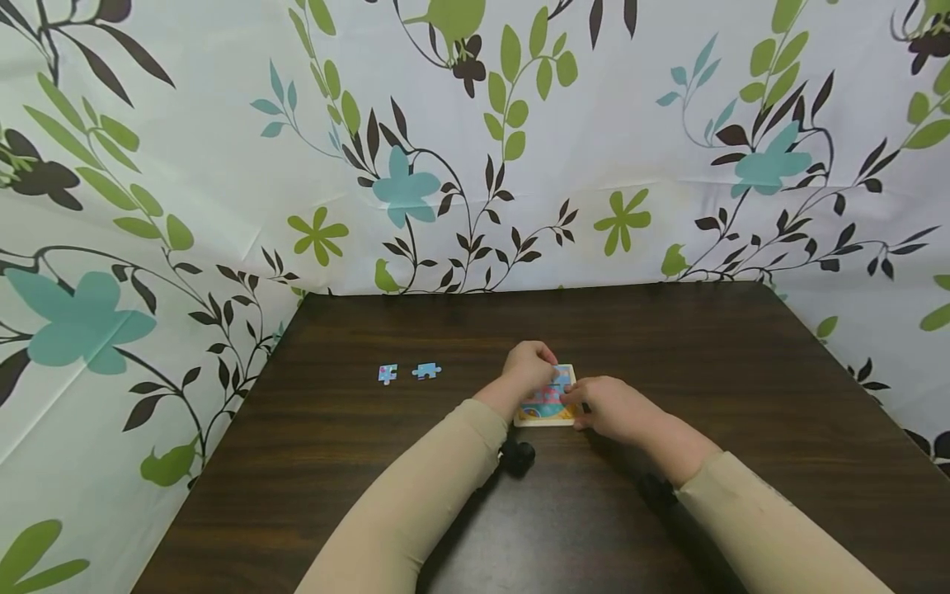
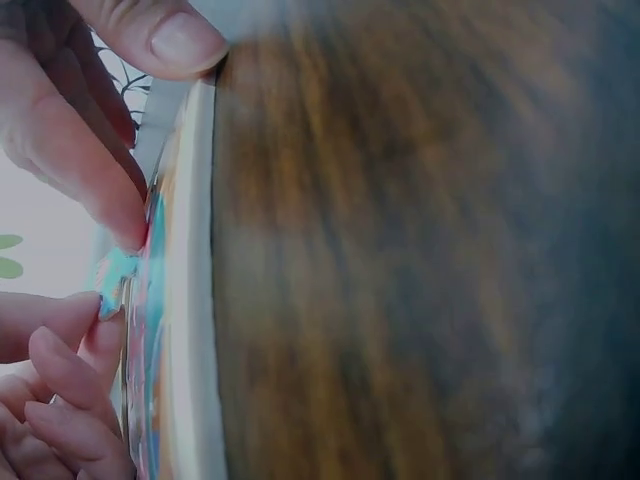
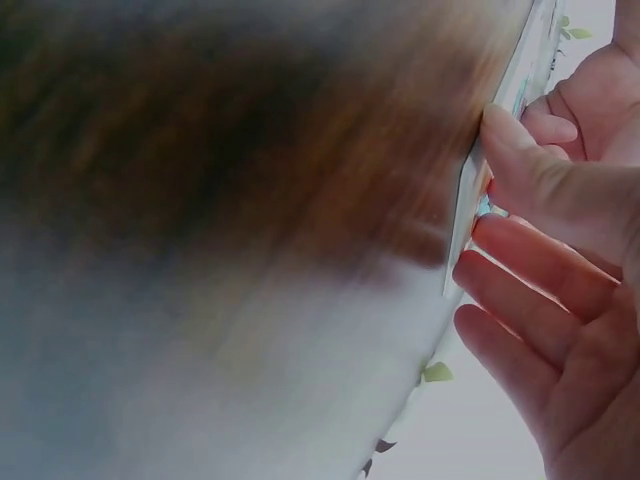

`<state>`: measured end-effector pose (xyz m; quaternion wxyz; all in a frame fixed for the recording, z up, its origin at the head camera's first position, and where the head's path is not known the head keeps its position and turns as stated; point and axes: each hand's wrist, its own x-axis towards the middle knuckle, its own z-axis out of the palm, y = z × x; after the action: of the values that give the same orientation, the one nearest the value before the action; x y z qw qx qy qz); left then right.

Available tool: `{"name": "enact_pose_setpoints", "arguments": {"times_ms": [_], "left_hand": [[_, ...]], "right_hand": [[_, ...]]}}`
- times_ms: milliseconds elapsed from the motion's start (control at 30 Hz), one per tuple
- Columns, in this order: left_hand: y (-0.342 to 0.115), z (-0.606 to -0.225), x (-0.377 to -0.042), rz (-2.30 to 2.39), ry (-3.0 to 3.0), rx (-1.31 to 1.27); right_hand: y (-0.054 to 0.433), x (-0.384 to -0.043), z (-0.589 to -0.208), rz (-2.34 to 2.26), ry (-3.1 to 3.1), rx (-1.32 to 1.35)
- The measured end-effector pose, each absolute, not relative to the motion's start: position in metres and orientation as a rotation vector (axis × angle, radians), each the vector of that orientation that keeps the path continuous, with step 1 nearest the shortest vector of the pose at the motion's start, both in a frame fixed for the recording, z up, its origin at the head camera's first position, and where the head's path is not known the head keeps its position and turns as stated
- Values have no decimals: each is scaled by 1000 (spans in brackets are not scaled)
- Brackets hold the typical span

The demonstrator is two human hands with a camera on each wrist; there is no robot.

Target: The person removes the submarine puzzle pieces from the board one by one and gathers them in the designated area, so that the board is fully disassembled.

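Note:
A small jigsaw puzzle tray [image 1: 545, 423] with a pale rim and a colourful picture lies on the table between both hands. My left hand [image 1: 529, 369] is over its upper left part; in the left wrist view its fingertips pinch a small turquoise puzzle piece [image 2: 117, 280] just above the picture. My right hand [image 1: 614, 408] holds the tray at its front right corner, the thumb [image 3: 510, 135] against the rim. In the left wrist view the right index finger reaches over the picture, close to the turquoise piece. The hands cover part of the picture.
Two loose blue puzzle pieces, one with pink [image 1: 387, 374] and one plain blue [image 1: 426, 371], lie left of the tray. The dark wooden table [image 1: 334, 495] ends at a leaf-patterned cloth [image 1: 475, 165]. A black wrist camera [image 1: 517, 458] hangs under the left wrist.

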<state>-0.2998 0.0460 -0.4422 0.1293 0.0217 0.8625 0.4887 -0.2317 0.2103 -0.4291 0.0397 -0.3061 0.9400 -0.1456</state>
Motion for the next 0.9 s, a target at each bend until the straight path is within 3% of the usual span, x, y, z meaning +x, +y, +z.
{"name": "enact_pose_setpoints", "arguments": {"times_ms": [267, 533, 900], "left_hand": [[41, -438, -299, 1558, 2456, -21], [29, -430, -297, 1540, 2499, 72], [-22, -426, -314, 1532, 2545, 119]], "right_hand": [[211, -228, -428, -469, 2890, -1009], [209, -226, -425, -493, 2855, -1003], [205, -226, -427, -430, 2899, -928]]}}
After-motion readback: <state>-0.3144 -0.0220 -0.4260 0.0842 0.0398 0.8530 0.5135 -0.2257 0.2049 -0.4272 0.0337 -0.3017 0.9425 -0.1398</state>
